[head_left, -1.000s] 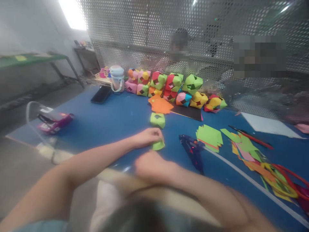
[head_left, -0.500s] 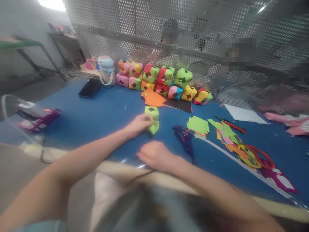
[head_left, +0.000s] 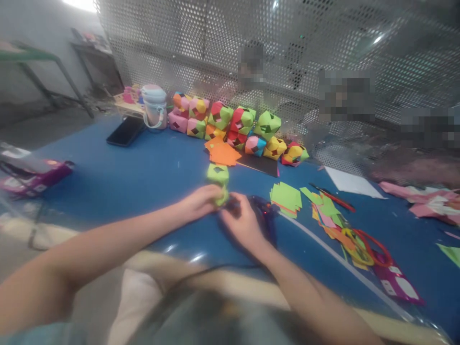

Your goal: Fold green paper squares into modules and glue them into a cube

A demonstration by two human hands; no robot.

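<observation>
A light green folded paper piece [head_left: 222, 197] is pinched in my left hand [head_left: 201, 203], low over the blue table. Just beyond it sits a green folded paper block [head_left: 217, 173] with a dark opening in its top. My right hand [head_left: 244, 223] is close to the right side of the held piece, thumb and forefinger curved with a gap between them; nothing shows in it. Whether its fingertips touch the paper I cannot tell because of blur. Partly behind that hand lies a dark blue glue gun [head_left: 268, 215] with a small red light.
Folded paper blocks [head_left: 244, 120] stand stacked along the perforated metal screen [head_left: 172, 43], near orange sheets [head_left: 223, 152]. Rightward lie green paper squares [head_left: 285, 196], scissors [head_left: 383, 256] with coloured scraps and a red pen-like tool [head_left: 339, 200]. A phone [head_left: 125, 131] and white bucket [head_left: 155, 108] are back left.
My right hand has moved from the table's front edge up to the green piece, its fingers uncurling. My left hand keeps hold of the piece. The whole view has shifted slightly.
</observation>
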